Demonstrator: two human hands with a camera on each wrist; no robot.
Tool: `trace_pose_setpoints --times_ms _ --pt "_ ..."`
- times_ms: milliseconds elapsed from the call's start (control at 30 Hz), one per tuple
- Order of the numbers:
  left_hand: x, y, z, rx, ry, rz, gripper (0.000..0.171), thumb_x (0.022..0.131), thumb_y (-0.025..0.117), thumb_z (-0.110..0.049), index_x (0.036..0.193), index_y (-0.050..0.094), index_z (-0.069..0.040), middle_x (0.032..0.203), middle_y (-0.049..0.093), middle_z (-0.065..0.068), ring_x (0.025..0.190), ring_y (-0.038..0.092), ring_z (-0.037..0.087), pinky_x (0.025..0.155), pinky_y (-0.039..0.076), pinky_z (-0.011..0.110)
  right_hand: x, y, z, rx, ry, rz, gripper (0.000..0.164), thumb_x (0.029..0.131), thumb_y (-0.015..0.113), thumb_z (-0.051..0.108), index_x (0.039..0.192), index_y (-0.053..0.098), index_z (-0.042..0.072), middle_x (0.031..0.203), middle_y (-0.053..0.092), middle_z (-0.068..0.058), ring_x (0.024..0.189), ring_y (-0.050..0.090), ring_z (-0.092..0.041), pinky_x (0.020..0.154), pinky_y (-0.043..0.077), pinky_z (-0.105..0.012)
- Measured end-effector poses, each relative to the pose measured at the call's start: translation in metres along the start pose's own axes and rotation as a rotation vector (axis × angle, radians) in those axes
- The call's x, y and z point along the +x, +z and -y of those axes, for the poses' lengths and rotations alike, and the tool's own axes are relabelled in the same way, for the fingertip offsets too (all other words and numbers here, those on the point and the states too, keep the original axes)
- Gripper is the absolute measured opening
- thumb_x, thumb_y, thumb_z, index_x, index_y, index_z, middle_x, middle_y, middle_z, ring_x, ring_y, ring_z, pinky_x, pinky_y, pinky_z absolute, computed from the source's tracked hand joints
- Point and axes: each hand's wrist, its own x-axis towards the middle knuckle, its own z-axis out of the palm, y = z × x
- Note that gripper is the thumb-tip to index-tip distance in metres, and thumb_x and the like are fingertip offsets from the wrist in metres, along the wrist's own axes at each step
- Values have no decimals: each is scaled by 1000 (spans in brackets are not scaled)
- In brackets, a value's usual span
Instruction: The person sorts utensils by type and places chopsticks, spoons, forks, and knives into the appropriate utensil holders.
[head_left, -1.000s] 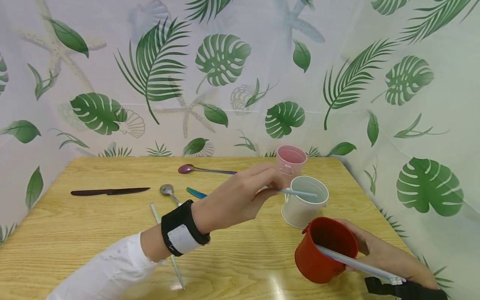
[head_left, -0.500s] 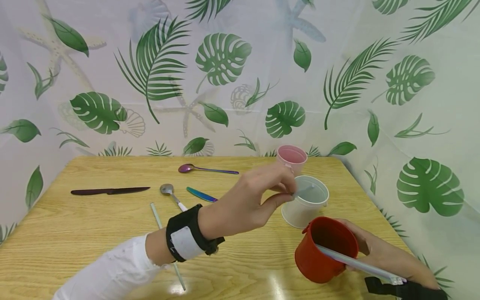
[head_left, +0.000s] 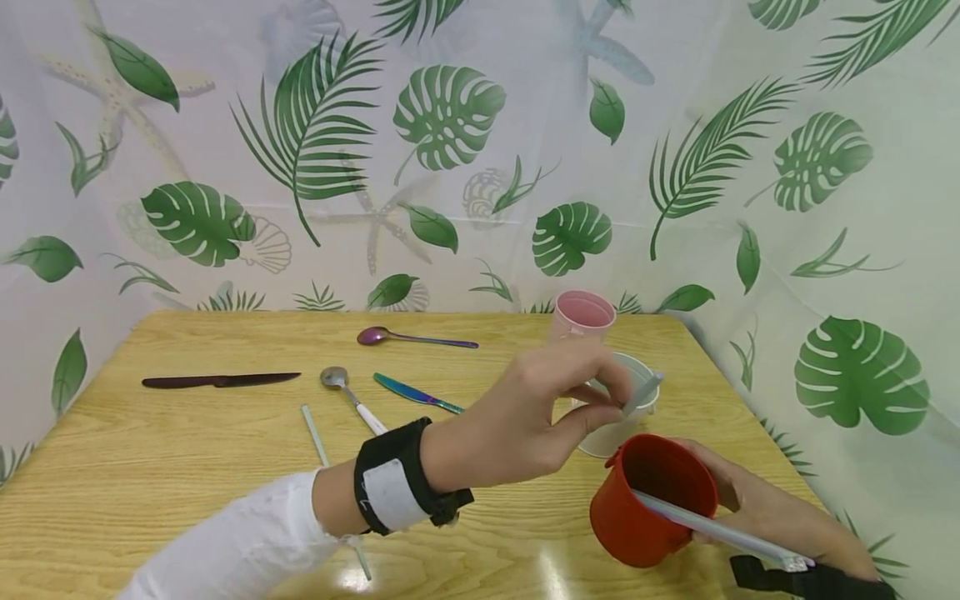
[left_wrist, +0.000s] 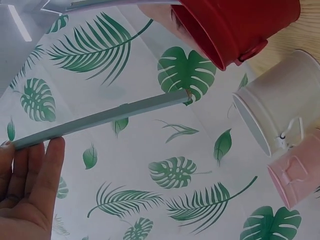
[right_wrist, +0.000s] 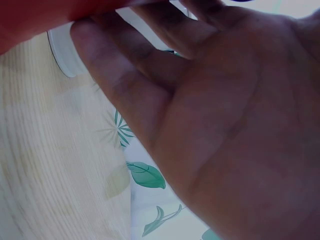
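Note:
In the head view my left hand (head_left: 543, 417) pinches a slim grey-green chopstick (head_left: 643, 395) between thumb and fingers, in front of the white bucket's rim. The left wrist view shows the chopstick (left_wrist: 110, 114) at full length, its thicker end pointing away from the fingertips. My right hand (head_left: 757, 504) holds a small red bucket (head_left: 637, 533) from its right side, mouth tilted up toward me. Pale chopsticks (head_left: 723, 527) lean out of that bucket over the right wrist. Seen from the right wrist, the fingers of the hand (right_wrist: 225, 115) reach up to the red wall.
Behind the red bucket stand a white bucket (head_left: 600, 437) and a pink bucket (head_left: 583, 312). On the wooden table (head_left: 150, 467) lie a dark knife (head_left: 221, 382), a purple spoon (head_left: 416, 339), a white-handled spoon (head_left: 345, 387), a rainbow knife (head_left: 412, 392) and another chopstick (head_left: 315, 435).
My left hand has moved right and slightly down, from beside the white bucket to in front of it, and the chopstick's far end has swung upward. My right hand and the red bucket stay put.

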Motion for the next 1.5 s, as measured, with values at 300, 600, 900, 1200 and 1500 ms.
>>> trace_pose_setpoints --times_ms 300,600,900,1200,1500 --pt "5 14 2 -50 15 45 20 90 71 13 102 58 4 97 63 14 100 64 17 89 55 19 0 1 3 -2 -10 18 74 99 64 9 160 22 11 150 50 2 128 50 -8 99 50 -28" --pt "-1 32 11 -78 -23 103 18 91 70 12 102 58 5 99 64 15 102 66 15 90 53 16 -1 -4 -1 40 24 43 70 102 60 7 159 25 27 149 48 -5 126 51 -8 98 50 -29" --pt "-5 37 13 -46 -61 132 16 92 70 10 102 59 3 100 65 12 103 65 11 90 52 14 -2 -5 -3 33 25 40 61 101 62 8 151 33 27 146 50 -7 125 52 -9 97 50 -29" --pt "-7 41 15 -25 -71 152 17 92 71 9 103 61 3 101 67 12 98 65 8 89 51 13 -2 -4 -2 -8 52 30 62 103 60 9 153 31 31 148 47 -11 123 53 -7 95 51 -31" --pt "-10 49 22 69 -82 205 15 92 73 4 103 64 0 98 66 6 93 59 4 86 49 9 -2 -2 -1 -79 99 -22 76 100 65 14 159 19 4 153 36 -25 124 49 -21 92 51 -30"
